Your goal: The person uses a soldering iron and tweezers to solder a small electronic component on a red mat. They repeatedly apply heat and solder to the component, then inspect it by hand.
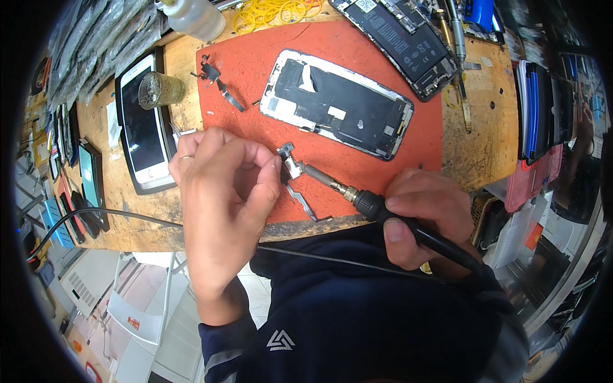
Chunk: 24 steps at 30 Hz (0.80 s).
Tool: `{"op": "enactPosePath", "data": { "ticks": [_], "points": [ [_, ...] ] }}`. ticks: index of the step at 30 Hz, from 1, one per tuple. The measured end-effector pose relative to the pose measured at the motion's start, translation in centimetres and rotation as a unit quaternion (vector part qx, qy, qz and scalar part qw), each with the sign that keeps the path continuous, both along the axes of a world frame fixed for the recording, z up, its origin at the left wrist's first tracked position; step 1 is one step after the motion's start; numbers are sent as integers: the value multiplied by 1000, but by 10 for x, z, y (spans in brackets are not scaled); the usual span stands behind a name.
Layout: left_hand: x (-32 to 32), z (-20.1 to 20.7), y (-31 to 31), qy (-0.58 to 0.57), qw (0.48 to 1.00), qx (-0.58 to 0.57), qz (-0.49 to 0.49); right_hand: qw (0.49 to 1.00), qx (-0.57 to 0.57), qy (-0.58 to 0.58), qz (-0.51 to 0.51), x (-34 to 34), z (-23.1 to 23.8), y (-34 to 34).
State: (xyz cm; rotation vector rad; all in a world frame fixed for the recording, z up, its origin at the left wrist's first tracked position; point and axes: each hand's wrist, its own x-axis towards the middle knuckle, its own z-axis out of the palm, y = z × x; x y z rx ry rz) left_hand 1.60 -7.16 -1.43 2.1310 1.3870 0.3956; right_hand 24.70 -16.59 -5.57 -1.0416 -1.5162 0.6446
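Between thumb and fingertips, my left hand (223,185) pinches a small phone flex cable (301,200) with a metal piece at its upper end. My right hand (426,217) is wrapped round the black handle of a soldering iron (370,204). The iron's tip end meets or nearly meets the metal piece; actual contact is too small to make out. Beyond my hands lies a phone screen assembly (364,115), its dark back facing up within a white edge. Another small black flex cable (220,86) rests on the red mat (249,48) at the upper left.
An opened phone body (402,45) with a battery lies at the far right, tools (458,38) beside it. To the left are a white phone (142,121), a small cup (161,90) and a bottle (195,18). A cord (128,214) crosses the near edge. Yellow rubber bands (271,14) lie behind.
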Motion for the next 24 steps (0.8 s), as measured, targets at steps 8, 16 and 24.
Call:
{"op": "enactPosePath", "data": {
  "ticks": [8, 16, 24],
  "points": [
    [2, 2, 1, 16, 1000, -2, -1, 1000, 13, 20, -2, -1, -2, 1],
    [5, 3, 1, 25, 1000, -2, 11, 1000, 25, 8, -14, -1, -3, 0],
    [6, 2, -1, 23, 999, 16, 17, 999, 32, 10, -16, -3, -5, -1]
  ]
}}
